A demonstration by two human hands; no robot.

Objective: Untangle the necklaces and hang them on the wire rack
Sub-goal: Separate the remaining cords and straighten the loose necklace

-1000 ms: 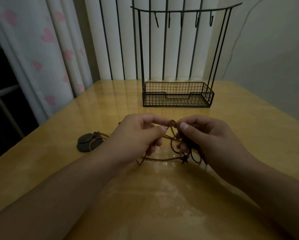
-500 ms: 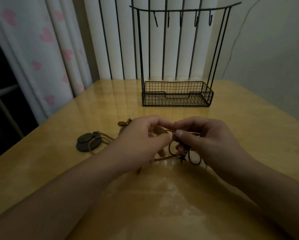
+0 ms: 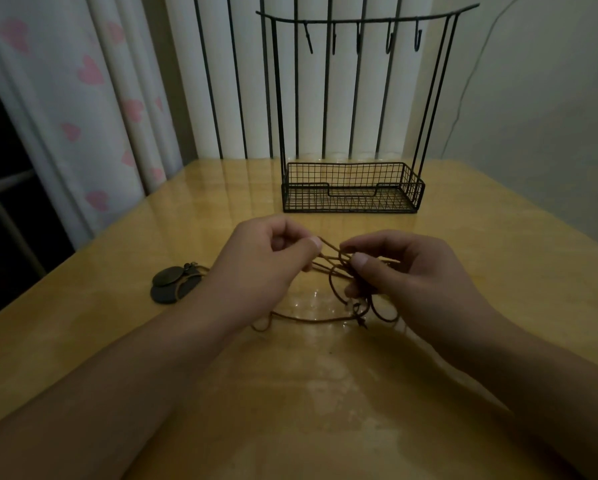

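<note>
A tangle of brown cord necklaces [image 3: 335, 282] hangs between my hands just above the wooden table [image 3: 325, 393]. My left hand [image 3: 269, 258] pinches cords at the left of the tangle. My right hand [image 3: 404, 271] pinches the knot at its right, with loops dangling below it. A cord strand lies on the table beneath. Two dark round pendants [image 3: 173, 284] rest on the table left of my left hand, tied to a cord that runs under it. The black wire rack [image 3: 353, 188] stands behind, its hooks bare.
A curtain with pink hearts [image 3: 83, 98] hangs at the left beside the table edge. Vertical dark bars and pale slats stand behind the rack. A plain wall is at the right.
My hands have drawn slightly apart, stretching cords between them. A small pendant seen near my left hand half a second ago is now hidden.
</note>
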